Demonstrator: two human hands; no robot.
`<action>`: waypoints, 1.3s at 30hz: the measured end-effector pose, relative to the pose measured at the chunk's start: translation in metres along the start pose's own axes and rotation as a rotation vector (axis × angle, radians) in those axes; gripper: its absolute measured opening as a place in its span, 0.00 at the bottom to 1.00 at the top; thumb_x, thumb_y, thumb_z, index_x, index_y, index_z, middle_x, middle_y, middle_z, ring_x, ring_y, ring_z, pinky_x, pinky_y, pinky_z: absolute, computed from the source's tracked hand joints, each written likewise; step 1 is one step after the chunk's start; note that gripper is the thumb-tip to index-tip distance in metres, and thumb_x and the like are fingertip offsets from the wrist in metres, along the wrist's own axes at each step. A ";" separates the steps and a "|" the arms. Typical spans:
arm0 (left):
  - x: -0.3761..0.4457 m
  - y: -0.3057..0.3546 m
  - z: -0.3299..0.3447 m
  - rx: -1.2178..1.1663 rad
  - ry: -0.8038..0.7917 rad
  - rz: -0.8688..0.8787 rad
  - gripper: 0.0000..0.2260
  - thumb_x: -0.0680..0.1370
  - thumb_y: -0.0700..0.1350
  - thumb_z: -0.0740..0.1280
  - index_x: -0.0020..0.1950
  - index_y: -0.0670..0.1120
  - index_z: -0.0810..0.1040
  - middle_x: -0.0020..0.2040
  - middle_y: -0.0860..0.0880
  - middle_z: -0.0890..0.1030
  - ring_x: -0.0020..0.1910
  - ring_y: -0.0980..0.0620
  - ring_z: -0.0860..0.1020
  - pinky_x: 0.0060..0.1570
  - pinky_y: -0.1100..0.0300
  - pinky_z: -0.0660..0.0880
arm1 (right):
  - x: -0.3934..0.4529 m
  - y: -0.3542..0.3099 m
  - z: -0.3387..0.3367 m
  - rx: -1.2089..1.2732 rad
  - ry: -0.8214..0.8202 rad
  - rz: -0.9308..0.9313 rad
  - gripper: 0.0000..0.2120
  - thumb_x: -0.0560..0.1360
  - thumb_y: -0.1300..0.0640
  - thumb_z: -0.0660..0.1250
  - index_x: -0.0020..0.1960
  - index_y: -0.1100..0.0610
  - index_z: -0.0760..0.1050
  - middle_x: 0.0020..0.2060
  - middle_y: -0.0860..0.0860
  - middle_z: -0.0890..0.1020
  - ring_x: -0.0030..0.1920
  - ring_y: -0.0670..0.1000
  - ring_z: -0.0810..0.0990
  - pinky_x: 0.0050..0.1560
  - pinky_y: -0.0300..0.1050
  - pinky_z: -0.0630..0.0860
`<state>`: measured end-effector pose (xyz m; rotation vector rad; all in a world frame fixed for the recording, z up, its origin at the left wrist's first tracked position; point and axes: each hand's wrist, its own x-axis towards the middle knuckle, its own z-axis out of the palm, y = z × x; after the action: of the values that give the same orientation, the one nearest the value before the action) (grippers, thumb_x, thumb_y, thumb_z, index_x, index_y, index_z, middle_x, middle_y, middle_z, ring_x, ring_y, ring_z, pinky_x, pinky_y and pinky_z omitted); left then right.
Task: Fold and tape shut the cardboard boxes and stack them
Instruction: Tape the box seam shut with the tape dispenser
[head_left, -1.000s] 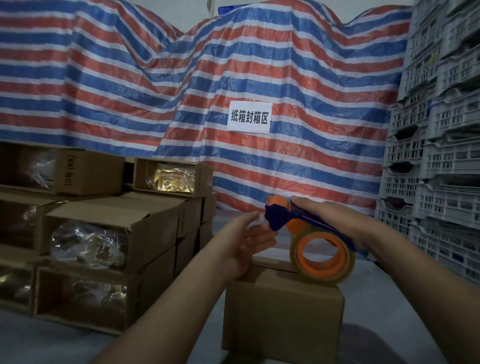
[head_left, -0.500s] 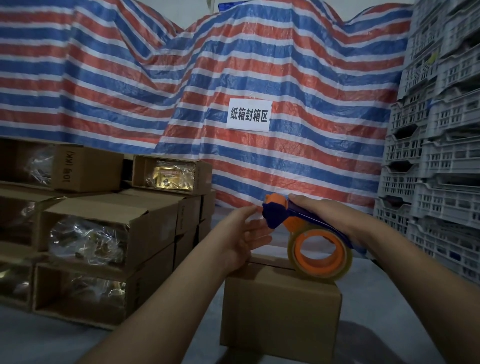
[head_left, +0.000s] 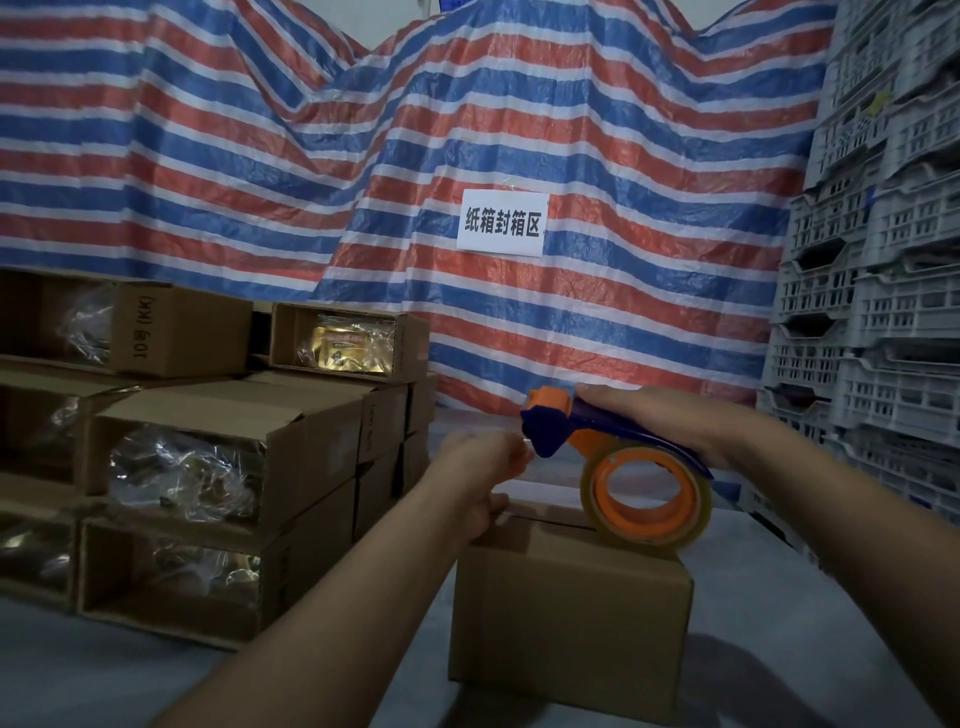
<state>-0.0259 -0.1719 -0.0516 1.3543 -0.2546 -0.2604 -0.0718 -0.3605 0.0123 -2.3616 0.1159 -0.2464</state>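
Observation:
A closed brown cardboard box (head_left: 566, 629) stands on the grey floor in front of me. An orange and blue tape dispenser (head_left: 618, 467) with a clear tape roll rests its roll on the box's top right edge, and my right hand (head_left: 670, 421) grips it from above. My left hand (head_left: 480, 473) is at the dispenser's blue nose with its fingers curled, pinching the end of the clear tape. Its thumb lies against the box's top left corner.
Open cardboard boxes (head_left: 218, 467) holding plastic-wrapped goods are stacked on the left. Grey plastic crates (head_left: 878, 312) rise in tall stacks on the right. A striped red, white and blue tarp (head_left: 415, 156) with a white paper sign (head_left: 501, 222) hangs behind.
My left hand went from straight fingers beside the dispenser to fingers curled at its nose, pinching the tape end. The dispenser stayed on the box.

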 end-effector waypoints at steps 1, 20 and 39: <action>0.001 -0.001 -0.001 -0.012 0.009 0.002 0.15 0.77 0.35 0.66 0.64 0.40 0.73 0.56 0.42 0.81 0.58 0.48 0.77 0.59 0.48 0.72 | 0.001 -0.003 0.000 -0.010 -0.026 0.013 0.33 0.68 0.27 0.62 0.52 0.55 0.81 0.40 0.52 0.87 0.35 0.48 0.84 0.39 0.38 0.78; 0.011 -0.023 -0.043 0.190 0.272 0.122 0.06 0.81 0.42 0.62 0.49 0.42 0.76 0.50 0.41 0.80 0.44 0.47 0.80 0.30 0.59 0.76 | 0.006 -0.009 -0.013 -0.481 -0.086 0.144 0.31 0.71 0.24 0.59 0.46 0.51 0.81 0.31 0.46 0.84 0.28 0.41 0.80 0.40 0.39 0.72; 0.013 -0.069 -0.069 0.428 0.192 0.049 0.11 0.81 0.48 0.62 0.42 0.45 0.72 0.37 0.50 0.73 0.37 0.53 0.73 0.33 0.59 0.75 | 0.026 -0.027 0.012 -0.672 -0.203 0.200 0.26 0.77 0.29 0.58 0.38 0.49 0.78 0.24 0.44 0.79 0.24 0.41 0.77 0.40 0.38 0.72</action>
<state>0.0069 -0.1263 -0.1324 1.7818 -0.1871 -0.0315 -0.0436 -0.3366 0.0264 -2.9943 0.3844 0.1610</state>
